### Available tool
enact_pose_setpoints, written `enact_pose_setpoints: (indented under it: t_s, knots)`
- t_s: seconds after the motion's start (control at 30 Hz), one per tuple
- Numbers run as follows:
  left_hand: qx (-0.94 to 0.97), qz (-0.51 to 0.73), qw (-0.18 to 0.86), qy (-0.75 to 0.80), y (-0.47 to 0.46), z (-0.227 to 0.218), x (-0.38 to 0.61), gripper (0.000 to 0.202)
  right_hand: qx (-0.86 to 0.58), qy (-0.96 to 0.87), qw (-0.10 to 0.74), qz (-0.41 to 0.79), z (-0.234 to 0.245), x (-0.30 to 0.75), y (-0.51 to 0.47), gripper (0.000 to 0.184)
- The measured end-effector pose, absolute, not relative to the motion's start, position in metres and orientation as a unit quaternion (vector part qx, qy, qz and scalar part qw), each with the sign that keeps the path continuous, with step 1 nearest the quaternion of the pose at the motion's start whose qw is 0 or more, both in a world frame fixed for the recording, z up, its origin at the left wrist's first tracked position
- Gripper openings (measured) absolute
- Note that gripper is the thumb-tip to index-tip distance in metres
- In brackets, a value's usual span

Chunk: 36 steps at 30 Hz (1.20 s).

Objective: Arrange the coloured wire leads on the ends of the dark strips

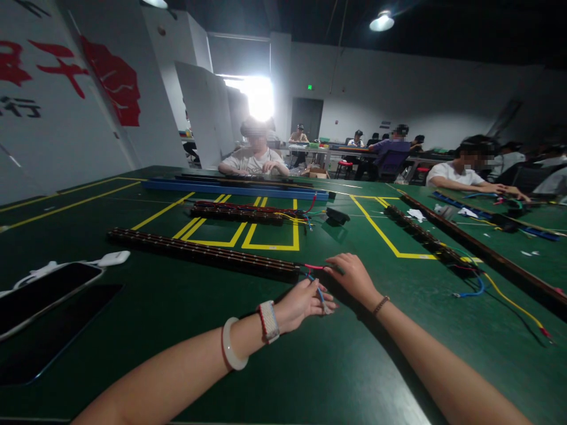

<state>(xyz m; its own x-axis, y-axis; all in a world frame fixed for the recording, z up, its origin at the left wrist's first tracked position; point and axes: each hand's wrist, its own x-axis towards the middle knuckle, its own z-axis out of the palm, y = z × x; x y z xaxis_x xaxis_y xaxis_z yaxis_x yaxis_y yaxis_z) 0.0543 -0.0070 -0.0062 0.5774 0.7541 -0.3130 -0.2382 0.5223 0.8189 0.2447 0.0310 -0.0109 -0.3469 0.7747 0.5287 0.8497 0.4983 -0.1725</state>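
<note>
- Cradling a thin blue insulated wire (321, 291), the left hand (305, 304) has its thumb laid against the wire and its fingers extended, palm turned partly up.
- Reaching in from the other side, the right hand (353, 275) has its bent fingertips at the end of a short red insulated wire (314, 267); the spot is small and dim, so whether they pinch it I cannot tell.
- Both wires come out of the near end of a long, dark-brown ribbed bar (204, 254), which lies flat on the glossy green tabletop (177, 313), stretching left from the hands.
- Beyond it lies a shorter dark bundle of bars (237, 212) with red and yellow leads, crossing yellow tape outlines (270, 247), near a small black block (337, 216).
- Farther back sits a long blue channel (239, 188), before a seated person in a white shirt (254, 159).
- Off to the right, a dark segmented strip (425, 239) trails blue and yellow wires.
- At far left lies a black glass-faced phone (48, 292).
</note>
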Motion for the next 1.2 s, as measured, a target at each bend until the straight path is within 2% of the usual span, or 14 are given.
enact_pose_setpoints:
  t_s: [0.27, 0.47, 0.53, 0.63, 0.77, 0.93, 1.07, 1.13, 1.2]
  knots:
    - [0.536, 0.193, 0.716, 0.404, 0.009, -0.002, 0.038, 0.033, -0.468, -0.827, 0.307, -0.051, 0.0, 0.233, 0.014, 0.022]
    - [0.623, 0.074, 0.619, 0.472, 0.023, 0.0, 0.032, 0.046, -0.461, -0.838, 0.293, -0.003, -0.003, 0.215, 0.005, 0.05]
    - [0.629, 0.079, 0.63, 0.448, 0.024, -0.003, 0.031, 0.051, -0.468, -0.836, 0.287, 0.011, -0.006, 0.213, 0.004, 0.054]
    - [0.633, 0.152, 0.656, 0.382, 0.021, -0.009, 0.028, 0.054, -0.48, -0.831, 0.28, 0.026, -0.008, 0.214, 0.004, 0.06]
    - [0.624, 0.168, 0.658, 0.387, 0.018, -0.013, 0.028, 0.063, -0.49, -0.832, 0.259, 0.042, -0.007, 0.219, 0.006, 0.07]
    - [0.621, 0.172, 0.664, 0.378, 0.015, -0.011, 0.029, 0.064, -0.512, -0.823, 0.236, 0.066, -0.003, 0.22, 0.009, 0.054]
    - [0.569, 0.125, 0.722, 0.373, 0.009, -0.005, 0.029, 0.066, -0.526, -0.804, 0.262, 0.09, -0.001, 0.217, 0.008, 0.026]
    - [0.531, 0.141, 0.753, 0.362, 0.004, -0.002, 0.031, 0.059, -0.538, -0.8, 0.261, 0.051, 0.0, 0.214, 0.006, 0.011]
    - [0.494, 0.18, 0.778, 0.342, 0.0, 0.001, 0.035, 0.051, -0.53, -0.811, 0.245, -0.029, 0.001, 0.21, 0.003, 0.006]
